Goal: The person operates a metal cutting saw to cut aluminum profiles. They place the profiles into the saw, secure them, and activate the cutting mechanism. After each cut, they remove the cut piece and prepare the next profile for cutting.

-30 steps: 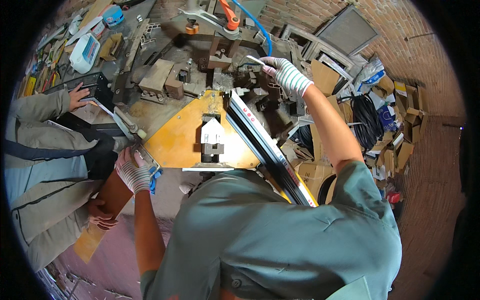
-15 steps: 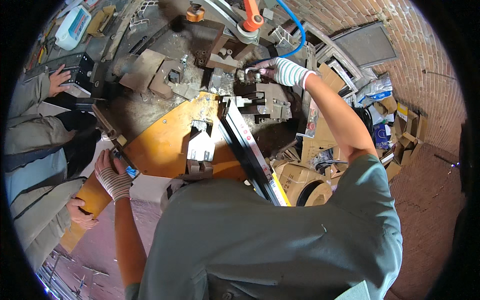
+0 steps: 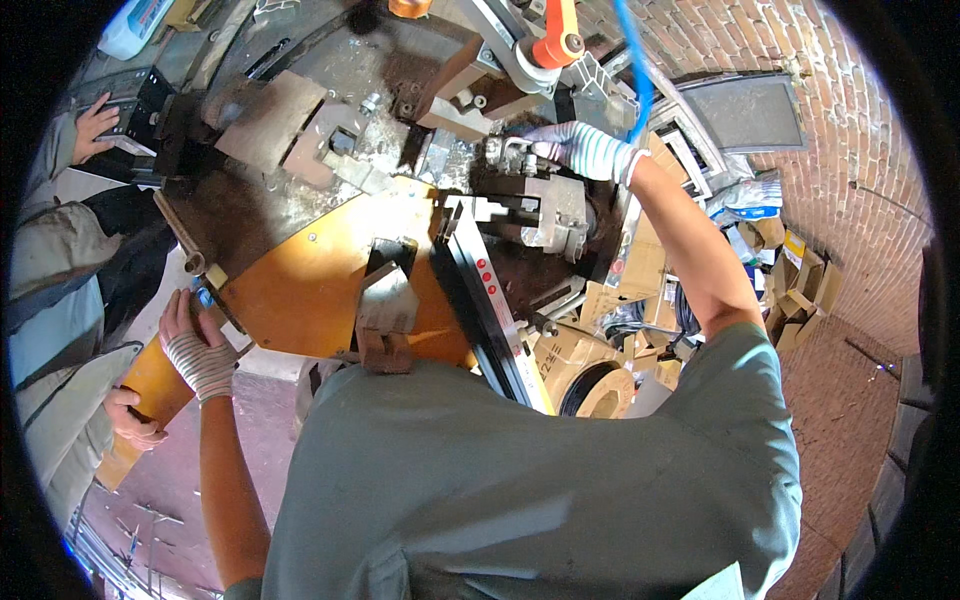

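Note:
My right hand (image 3: pixel 585 150), in a striped glove, reaches to the far side of the bench. Its fingers are closed at a small metal fitting (image 3: pixel 515 155) on the machine; the fingertips are partly hidden. Close in front of that hand is a grey steel block (image 3: pixel 555 212). My left hand (image 3: pixel 200 355), also in a striped glove, lies with fingers stretched out by the upper end of an orange panel (image 3: pixel 165 385) at the left. A long black profile with a pale strip (image 3: pixel 492 300) slants from the machine toward my body, across the orange machine plate (image 3: pixel 290 280).
Another person stands at the left, one hand (image 3: pixel 95 130) on a black box and the other (image 3: pixel 132 420) at the orange panel. An orange-handled lever (image 3: pixel 558 40) and blue hose (image 3: pixel 638 70) rise at the back. Cardboard boxes (image 3: pixel 560 365) crowd the right by a brick wall (image 3: pixel 850 130).
The whole view has shifted a little, with the machine appearing closer. My right hand stays at the metal fitting, its fingers lying nearer to it. My left hand keeps its place by the panel.

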The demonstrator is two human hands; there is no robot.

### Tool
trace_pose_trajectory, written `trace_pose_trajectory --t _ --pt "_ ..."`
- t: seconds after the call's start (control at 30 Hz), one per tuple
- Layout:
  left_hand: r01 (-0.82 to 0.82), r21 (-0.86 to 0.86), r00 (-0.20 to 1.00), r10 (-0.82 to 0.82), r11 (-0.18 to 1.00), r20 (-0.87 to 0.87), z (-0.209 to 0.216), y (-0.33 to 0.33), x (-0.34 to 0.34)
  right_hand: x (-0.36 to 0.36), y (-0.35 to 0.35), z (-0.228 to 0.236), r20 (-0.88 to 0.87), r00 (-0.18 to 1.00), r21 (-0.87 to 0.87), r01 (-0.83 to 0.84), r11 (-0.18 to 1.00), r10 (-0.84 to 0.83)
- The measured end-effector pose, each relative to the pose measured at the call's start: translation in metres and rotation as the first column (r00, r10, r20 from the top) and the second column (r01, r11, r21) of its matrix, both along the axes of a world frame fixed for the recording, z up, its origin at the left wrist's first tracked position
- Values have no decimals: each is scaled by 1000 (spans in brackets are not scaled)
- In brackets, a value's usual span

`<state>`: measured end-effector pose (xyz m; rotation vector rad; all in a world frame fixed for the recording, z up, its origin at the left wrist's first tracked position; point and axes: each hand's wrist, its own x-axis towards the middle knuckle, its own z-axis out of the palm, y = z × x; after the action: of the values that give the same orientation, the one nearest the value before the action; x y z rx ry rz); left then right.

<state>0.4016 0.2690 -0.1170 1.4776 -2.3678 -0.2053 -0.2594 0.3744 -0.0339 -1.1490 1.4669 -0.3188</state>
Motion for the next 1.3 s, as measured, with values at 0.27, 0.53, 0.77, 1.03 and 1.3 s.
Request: trace_pose_trajectory --t 0.27,0.53,0.77,1.03,1.3 --pt "13 -47 1000 -13 999 5 0 0 0 4 -14 15 -275 931 5 -247 969 239" --pt "-13 -41 1000 12 999 -10 1 1 -1 30 -41 49 -584 649 200 -467 862 487" --pt "-26 -28 1000 26 999 -6 -1 3 3 29 -70 56 -675 314 66 -876 478 668" --pt "-34 -18 999 34 999 -1 -5 3 5 68 -97 84 -277 774 503 -389 772 570" --pt "-34 -12 999 35 999 10 -8 3 7 21 -56 93 -532 583 310 -540 782 614"
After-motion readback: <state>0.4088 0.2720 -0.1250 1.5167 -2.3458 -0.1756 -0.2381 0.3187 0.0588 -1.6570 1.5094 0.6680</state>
